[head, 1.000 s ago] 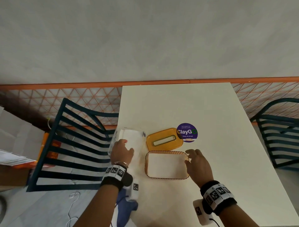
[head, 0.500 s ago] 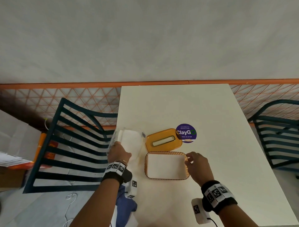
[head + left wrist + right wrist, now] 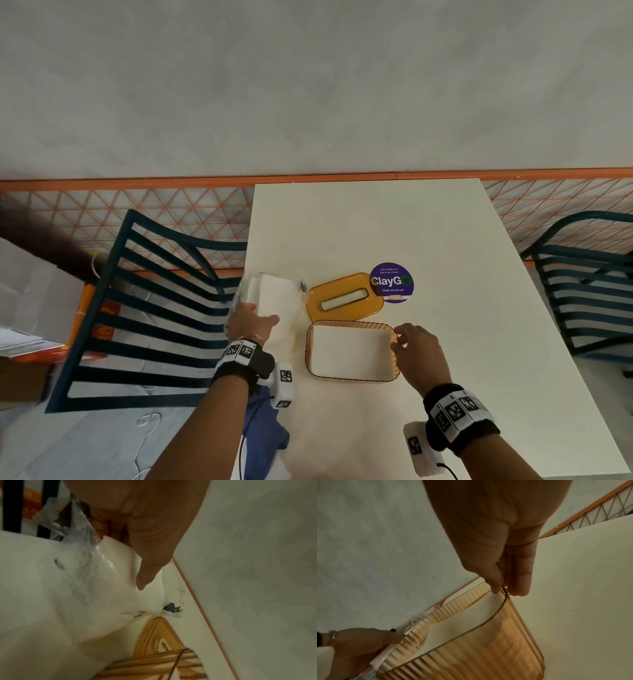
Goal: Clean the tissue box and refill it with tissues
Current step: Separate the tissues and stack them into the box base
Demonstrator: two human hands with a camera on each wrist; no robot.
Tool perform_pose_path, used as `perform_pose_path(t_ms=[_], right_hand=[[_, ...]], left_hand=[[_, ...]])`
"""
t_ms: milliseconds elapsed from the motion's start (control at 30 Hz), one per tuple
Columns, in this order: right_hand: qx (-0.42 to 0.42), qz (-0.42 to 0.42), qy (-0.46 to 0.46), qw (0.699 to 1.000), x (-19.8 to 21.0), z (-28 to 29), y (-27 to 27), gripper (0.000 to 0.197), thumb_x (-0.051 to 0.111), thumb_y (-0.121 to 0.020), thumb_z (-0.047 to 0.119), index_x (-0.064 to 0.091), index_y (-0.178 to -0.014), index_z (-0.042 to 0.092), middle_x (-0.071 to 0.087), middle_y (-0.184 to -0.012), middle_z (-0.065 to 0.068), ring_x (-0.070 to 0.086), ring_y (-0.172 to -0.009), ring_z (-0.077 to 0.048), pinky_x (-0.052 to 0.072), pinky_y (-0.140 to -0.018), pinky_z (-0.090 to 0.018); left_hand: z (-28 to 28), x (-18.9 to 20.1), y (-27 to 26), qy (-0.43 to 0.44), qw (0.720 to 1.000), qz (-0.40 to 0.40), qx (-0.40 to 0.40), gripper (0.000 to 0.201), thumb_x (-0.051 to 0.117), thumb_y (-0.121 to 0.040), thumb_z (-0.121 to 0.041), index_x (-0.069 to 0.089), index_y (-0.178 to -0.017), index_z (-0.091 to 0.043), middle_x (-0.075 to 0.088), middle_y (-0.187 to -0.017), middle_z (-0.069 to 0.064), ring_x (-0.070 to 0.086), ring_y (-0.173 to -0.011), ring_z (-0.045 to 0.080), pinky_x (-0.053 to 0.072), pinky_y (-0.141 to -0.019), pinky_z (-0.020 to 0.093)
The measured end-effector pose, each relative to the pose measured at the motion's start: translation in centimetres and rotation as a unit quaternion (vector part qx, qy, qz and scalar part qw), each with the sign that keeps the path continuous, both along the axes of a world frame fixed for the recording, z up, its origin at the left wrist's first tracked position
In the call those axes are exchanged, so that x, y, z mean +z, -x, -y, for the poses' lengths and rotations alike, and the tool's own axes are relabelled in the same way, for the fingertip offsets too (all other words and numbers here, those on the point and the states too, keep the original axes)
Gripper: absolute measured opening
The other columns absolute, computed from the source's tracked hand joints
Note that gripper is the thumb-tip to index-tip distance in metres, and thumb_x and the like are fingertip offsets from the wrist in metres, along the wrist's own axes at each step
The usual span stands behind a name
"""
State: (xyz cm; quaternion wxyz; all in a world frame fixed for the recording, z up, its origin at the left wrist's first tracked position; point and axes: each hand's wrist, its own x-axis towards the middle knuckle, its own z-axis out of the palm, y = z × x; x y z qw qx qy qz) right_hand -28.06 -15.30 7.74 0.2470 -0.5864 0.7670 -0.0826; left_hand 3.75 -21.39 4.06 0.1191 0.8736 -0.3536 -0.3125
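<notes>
The tissue box (image 3: 352, 351) is set on the white counter (image 3: 428, 240), near its front edge. It is an orange see-through box with ribbed walls, rounded corners and a thin dark line along its rim. The top is off, and the inside looks white; whether that is tissue or the counter seen through the bottom cannot be told.

The right corner of the box rim is pinched by the right hand (image 3: 419, 349), with the thumb inside the wall and the fingers (image 3: 521, 580) outside it.

Just behind the box, the lid (image 3: 344, 298) is laid flat on the counter. It is the same orange colour, and a long slot with a dark edge is cut in its middle. Just beside the lid, on its right, a round purple sticker (image 3: 391, 282) with the word "ClayGo" is seen on the counter.

To the left of the box, a pack of tissues (image 3: 274, 301) is laid at the left edge of the counter. The tissues are white and are wrapped in a clear plastic bag with a small dark blue picture on it. The near end of the pack is held by the left hand (image 3: 250, 323), with the thumb pressed on top of the white tissues.

To the left of the counter a dark blue chair (image 3: 154, 318) with slats is seen.
</notes>
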Motion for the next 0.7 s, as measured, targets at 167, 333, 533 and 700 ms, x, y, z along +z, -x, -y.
perform_pose_path(t_ms=[167,333,533,700], right_hand=[[-0.002,-0.005,-0.007,1.0,0.6,0.0,-0.1,0.031,0.07,-0.091,0.019,0.067,-0.122,0.015,0.071,-0.115,-0.003,0.068,-0.096,-0.019,0.056,-0.082,-0.03],[0.011,-0.001,0.027,1.0,2.2,0.3,-0.5,0.046,0.075,-0.087,0.037,0.062,-0.128,0.021,0.066,-0.122,0.001,0.068,-0.099,-0.018,0.052,-0.081,-0.027],[0.021,0.202,-0.012,0.979,4.4,2.0,-2.3,0.075,0.077,-0.073,0.065,0.054,-0.133,0.027,0.062,-0.126,0.012,0.064,-0.109,-0.012,0.055,-0.094,-0.032],[-0.033,0.514,-0.144,0.845,5.6,2.9,-3.2,0.105,0.086,-0.064,0.061,0.037,-0.149,0.024,0.063,-0.135,0.001,0.064,-0.121,-0.019,0.05,-0.106,-0.047]], left_hand=[[-0.1,-0.4,-0.4,-0.022,0.997,-0.074,-0.019,0.044,0.076,-0.081,-0.049,0.074,-0.112,-0.017,0.073,-0.104,0.006,0.066,-0.104,0.031,0.055,-0.097,0.05],[-0.7,1.8,-0.2,0.09,0.986,-0.136,0.035,0.04,0.077,-0.085,-0.035,0.069,-0.118,-0.014,0.072,-0.11,0.006,0.066,-0.103,0.027,0.058,-0.087,0.042],[-2.8,8.1,0.2,0.186,0.947,-0.256,-0.049,0.027,0.087,-0.078,-0.032,0.075,-0.102,-0.026,0.079,-0.099,-0.004,0.074,-0.095,0.02,0.063,-0.084,0.042],[-4.0,12.6,1.6,0.118,0.911,-0.354,-0.173,0.024,0.091,-0.075,-0.022,0.081,-0.097,-0.023,0.081,-0.098,0.001,0.078,-0.092,0.025,0.064,-0.082,0.043]])
